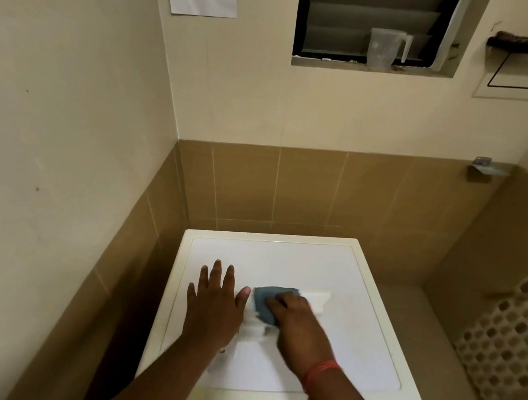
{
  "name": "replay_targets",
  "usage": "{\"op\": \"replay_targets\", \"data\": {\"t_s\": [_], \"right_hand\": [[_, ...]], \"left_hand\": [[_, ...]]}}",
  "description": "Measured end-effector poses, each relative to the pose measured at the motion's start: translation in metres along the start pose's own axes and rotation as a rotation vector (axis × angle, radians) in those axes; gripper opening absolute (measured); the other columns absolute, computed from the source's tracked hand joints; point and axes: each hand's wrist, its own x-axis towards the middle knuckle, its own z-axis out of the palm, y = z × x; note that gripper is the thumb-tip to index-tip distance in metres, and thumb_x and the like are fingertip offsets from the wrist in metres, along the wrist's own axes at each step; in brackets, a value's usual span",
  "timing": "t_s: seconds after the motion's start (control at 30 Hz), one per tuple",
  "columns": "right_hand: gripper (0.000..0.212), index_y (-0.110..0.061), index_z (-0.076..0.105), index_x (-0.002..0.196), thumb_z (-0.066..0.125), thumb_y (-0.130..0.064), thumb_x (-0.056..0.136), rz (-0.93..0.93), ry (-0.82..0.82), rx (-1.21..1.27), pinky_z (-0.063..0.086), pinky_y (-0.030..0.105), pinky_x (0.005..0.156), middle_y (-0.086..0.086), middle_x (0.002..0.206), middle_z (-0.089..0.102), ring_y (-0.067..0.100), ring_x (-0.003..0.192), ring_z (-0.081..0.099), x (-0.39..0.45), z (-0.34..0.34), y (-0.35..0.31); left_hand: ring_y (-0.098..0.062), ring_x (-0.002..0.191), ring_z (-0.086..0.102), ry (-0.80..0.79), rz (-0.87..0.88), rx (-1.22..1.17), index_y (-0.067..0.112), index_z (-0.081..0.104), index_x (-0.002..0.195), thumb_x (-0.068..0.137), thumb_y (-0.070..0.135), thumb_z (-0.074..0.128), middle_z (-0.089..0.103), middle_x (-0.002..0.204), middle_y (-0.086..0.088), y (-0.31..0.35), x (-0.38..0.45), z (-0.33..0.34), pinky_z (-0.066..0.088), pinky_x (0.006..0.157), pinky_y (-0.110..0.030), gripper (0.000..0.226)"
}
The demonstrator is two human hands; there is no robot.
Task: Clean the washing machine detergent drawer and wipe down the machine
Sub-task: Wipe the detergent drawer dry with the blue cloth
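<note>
Pressing flat on washing machine, open-fingered left hand; right hand gripping blue cloth.

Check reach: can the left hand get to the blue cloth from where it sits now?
Probably yes. The left hand lies flat on the machine top, its thumb close beside the blue cloth, with nothing between them. The right hand already presses on the cloth, so only its left edge is free.

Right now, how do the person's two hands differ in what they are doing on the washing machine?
The left hand lies flat with fingers spread, holding nothing; the right hand has curled fingers pressing a blue cloth. The right wrist wears a red band; the left is bare. Both rest on the white washing machine top.
</note>
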Motion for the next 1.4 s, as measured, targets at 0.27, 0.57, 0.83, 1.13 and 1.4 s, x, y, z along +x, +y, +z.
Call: {"op": "replay_targets", "data": {"t_s": [0.27, 0.57, 0.83, 1.13, 1.4], "right_hand": [[0.058, -0.016, 0.062, 0.126, 0.049, 0.012, 0.077, 0.062, 0.05, -0.008, 0.049, 0.032, 0.095, 0.004, 0.127, 0.053, 0.027, 0.114, 0.048, 0.004, -0.007, -0.003], [0.056, -0.018, 0.066, 0.121, 0.052, 0.009, 0.074, 0.001, 0.016, 0.039, 0.05, 0.03, 0.09, 0.002, 0.123, 0.056, 0.027, 0.109, 0.051, -0.001, -0.007, 0.041], [0.057, -0.015, 0.059, 0.132, 0.06, 0.009, 0.081, -0.168, 0.029, 0.063, 0.042, 0.035, 0.107, 0.006, 0.133, 0.055, 0.03, 0.123, 0.048, 0.006, 0.007, -0.013], [0.067, -0.009, 0.062, 0.127, 0.049, 0.021, 0.069, 0.221, 0.07, 0.068, 0.054, 0.04, 0.086, 0.011, 0.126, 0.058, 0.036, 0.1, 0.053, -0.013, -0.01, 0.074], [0.058, -0.023, 0.061, 0.129, 0.05, 0.011, 0.083, -0.161, 0.03, 0.13, 0.043, 0.024, 0.1, -0.003, 0.127, 0.053, 0.021, 0.115, 0.045, 0.006, 0.009, -0.025]], "left_hand": [[-0.028, 0.152, 0.005, -0.016, -0.025, -0.05, 0.022, 0.014, 0.156, 0.097, 0.058, 0.014, 0.006, 0.165, -0.006, 0.005, 0.003, -0.002, 0.017, 0.121, -0.049, 0.07], [-0.028, 0.152, 0.003, -0.024, -0.052, -0.005, 0.023, 0.014, 0.156, 0.099, 0.056, 0.016, 0.008, 0.165, -0.004, 0.006, 0.002, -0.006, 0.017, 0.121, -0.051, 0.066], [-0.03, 0.152, -0.001, -0.039, -0.087, 0.087, 0.027, 0.006, 0.157, 0.083, 0.061, -0.006, 0.004, 0.165, -0.003, 0.012, -0.002, -0.01, 0.006, 0.12, -0.054, 0.082], [-0.029, 0.152, 0.001, -0.022, -0.085, 0.054, 0.026, 0.008, 0.157, 0.085, 0.059, -0.006, 0.009, 0.165, -0.003, 0.011, -0.001, -0.009, 0.012, 0.121, -0.052, 0.08], [-0.029, 0.152, 0.0, -0.067, -0.063, -0.039, 0.027, 0.004, 0.157, 0.086, 0.062, -0.001, 0.001, 0.165, -0.004, 0.008, 0.001, -0.009, 0.011, 0.122, -0.051, 0.079]]}}
